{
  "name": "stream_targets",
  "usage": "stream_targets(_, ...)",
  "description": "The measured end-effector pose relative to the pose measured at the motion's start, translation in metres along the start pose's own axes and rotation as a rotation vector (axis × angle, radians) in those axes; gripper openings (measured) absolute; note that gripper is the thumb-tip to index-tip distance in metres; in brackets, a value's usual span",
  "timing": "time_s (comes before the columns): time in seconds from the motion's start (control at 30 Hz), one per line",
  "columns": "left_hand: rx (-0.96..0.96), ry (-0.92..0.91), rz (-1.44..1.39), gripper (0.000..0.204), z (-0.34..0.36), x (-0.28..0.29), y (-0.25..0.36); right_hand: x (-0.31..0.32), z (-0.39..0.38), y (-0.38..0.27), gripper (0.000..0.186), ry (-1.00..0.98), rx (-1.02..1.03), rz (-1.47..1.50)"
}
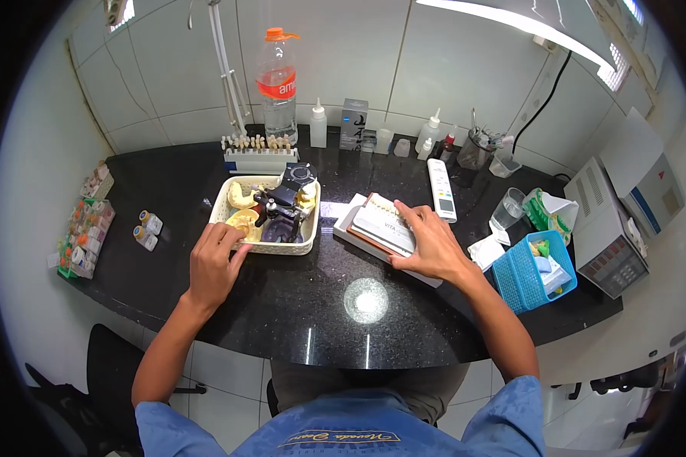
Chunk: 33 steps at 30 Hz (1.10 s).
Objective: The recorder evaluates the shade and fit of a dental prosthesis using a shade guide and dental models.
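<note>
In the head view, I watch from far away two bare hands which work on a dark stone counter. The left hand has its fingers bent at the near left corner of a cream basket, with the thumb beside the near rim; I cannot tell if it pinches this rim or only rests there. The right hand holds a white-and-brown case across its width, thumb at the near edge, fingers at the far one. This case lies on a white flat box, diagonal to the front edge of the counter. Inside the basket I see a yellow dental cast toward the far left corner and a black hinged frame near the middle.

I judge the step in hand to be a placing or steadying of these two containers. The next move, in my opinion, calls for a surer hold on the basket rim and a level wrist over the case, because it sits on another box.

For moving, I find the best room between the containers and the curved front edge, where bare stone shows. To the right I am more careful: the blue basket stands near the right forearm, close to the front edge. Behind, the tooth-shade rack limits the cream basket toward the back edge.
</note>
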<state>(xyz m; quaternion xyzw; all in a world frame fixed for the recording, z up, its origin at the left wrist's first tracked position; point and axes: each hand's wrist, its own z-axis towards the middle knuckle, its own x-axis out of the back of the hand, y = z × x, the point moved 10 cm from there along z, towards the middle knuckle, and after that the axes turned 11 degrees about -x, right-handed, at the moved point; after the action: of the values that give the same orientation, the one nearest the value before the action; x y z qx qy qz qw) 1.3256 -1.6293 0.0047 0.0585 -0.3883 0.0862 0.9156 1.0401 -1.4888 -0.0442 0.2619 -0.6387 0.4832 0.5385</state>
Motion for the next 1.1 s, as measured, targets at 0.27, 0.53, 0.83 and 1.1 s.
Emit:
stream_targets(0.27,0.020,-0.010,-0.028,0.016,-0.002,-0.007,-0.007,0.005,0.018,0.006,0.100,-0.026,-0.018,0.098)
stream_targets(0.53,0.045,0.001,0.038,0.015,-0.009,-0.009,-0.022,0.013,0.083,0.013,0.098,0.034,-0.040,0.129)
stream_targets(0.83,0.130,0.030,0.050,0.018,-0.008,0.001,-0.038,-0.013,0.139,0.036,0.095,-0.018,0.004,0.007)
stream_targets(1.1,0.040,-0.022,-0.401,0.018,0.018,-0.018,0.033,-0.022,0.140,0.032,0.100,-0.049,0.083,0.011)
